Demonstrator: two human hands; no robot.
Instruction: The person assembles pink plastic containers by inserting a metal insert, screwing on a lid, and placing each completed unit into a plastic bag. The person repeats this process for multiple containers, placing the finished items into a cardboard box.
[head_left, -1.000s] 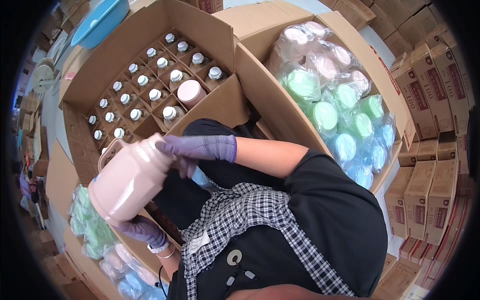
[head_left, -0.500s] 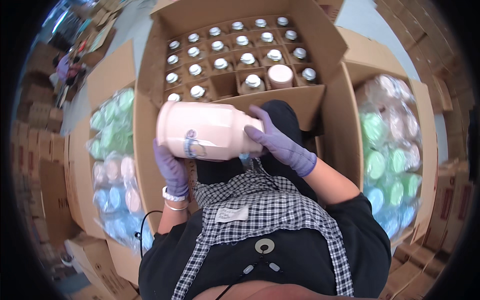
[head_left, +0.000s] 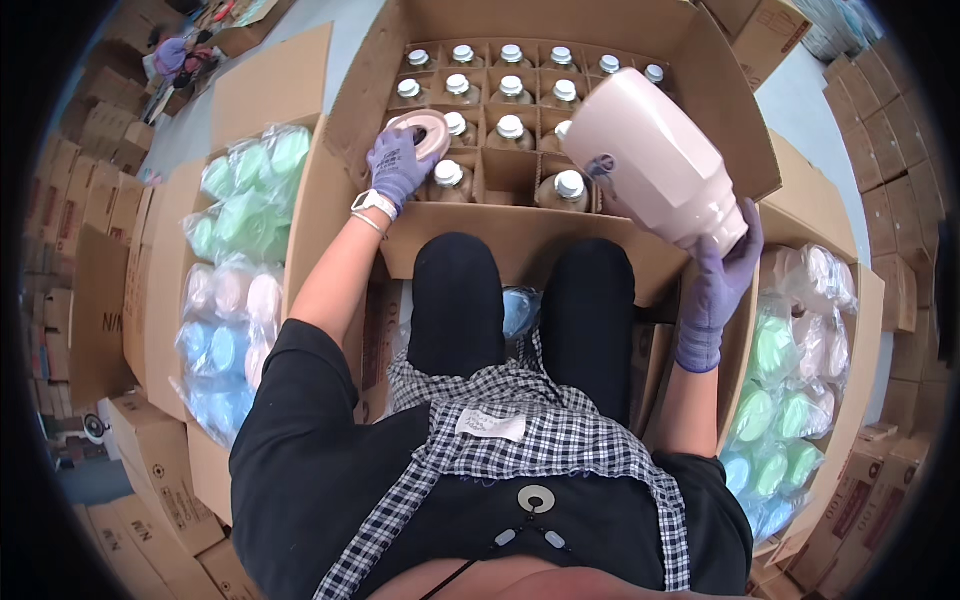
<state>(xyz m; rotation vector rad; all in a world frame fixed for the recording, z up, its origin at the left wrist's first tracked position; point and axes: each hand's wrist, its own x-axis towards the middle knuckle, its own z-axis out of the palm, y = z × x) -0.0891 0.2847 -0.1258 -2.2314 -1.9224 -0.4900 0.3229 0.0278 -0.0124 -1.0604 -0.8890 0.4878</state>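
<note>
The gloves (head_left: 714, 295) are purple, the jug (head_left: 655, 150) and ring (head_left: 439, 128) pale pink, the caps (head_left: 511, 127) white, the apron (head_left: 570, 450) checked black and white.

Brown cardboard boxes (head_left: 884, 165) stacked along the right, more cartons (head_left: 155, 470) piled at lower left, a person in purple (head_left: 172, 56) at upper left, pale grey floor (head_left: 350, 18)
</note>
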